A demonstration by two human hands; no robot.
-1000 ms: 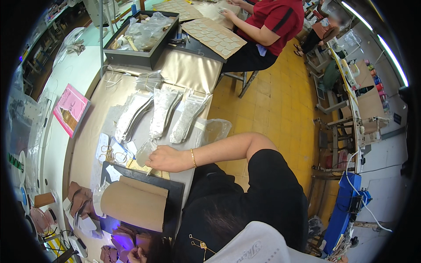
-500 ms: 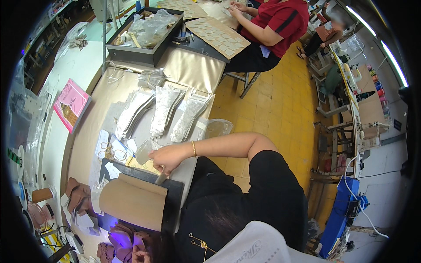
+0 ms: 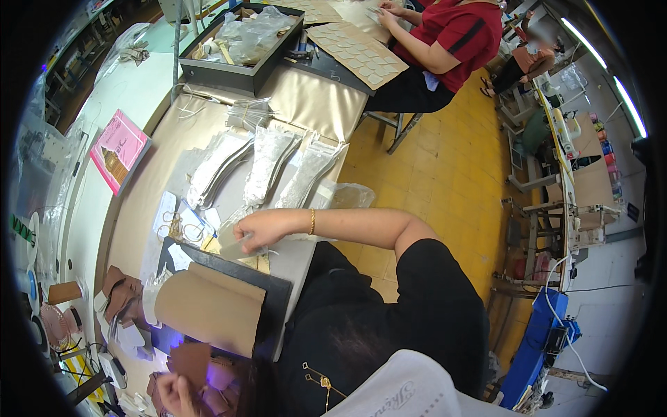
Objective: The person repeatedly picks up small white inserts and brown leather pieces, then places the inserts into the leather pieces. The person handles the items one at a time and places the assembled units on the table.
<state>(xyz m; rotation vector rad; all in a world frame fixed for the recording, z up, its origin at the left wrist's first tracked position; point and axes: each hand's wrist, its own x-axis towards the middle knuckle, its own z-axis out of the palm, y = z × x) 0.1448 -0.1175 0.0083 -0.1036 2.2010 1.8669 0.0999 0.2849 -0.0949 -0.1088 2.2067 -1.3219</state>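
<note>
My right hand [image 3: 258,231], a bracelet at its wrist, is closed on a flat greyish piece [image 3: 232,244], whose kind I cannot make out. It is over the table just beyond a black board [image 3: 278,290]. On that board lies a curved tan sheet [image 3: 208,309]. At the lower edge, my left hand [image 3: 175,395] pinches a brown leather-like piece [image 3: 191,361], raised above a pile of similar brown pieces [image 3: 224,381]. Purple light falls on the pile. Part of my left hand and its forearm are out of the picture.
Three bundles of whitish strips [image 3: 267,163] lie beyond my right hand, near scissors [image 3: 174,226]. A pink book [image 3: 119,151] and a black tray [image 3: 219,80] of plastic bags are farther off. More brown pieces [image 3: 119,295] lie at left. A co-worker in red [image 3: 458,35] sits at the far end.
My left hand has moved left and lifted a brown piece off the pile. My right hand has moved slightly away from the tan sheet, with the flat piece now turned to the left.
</note>
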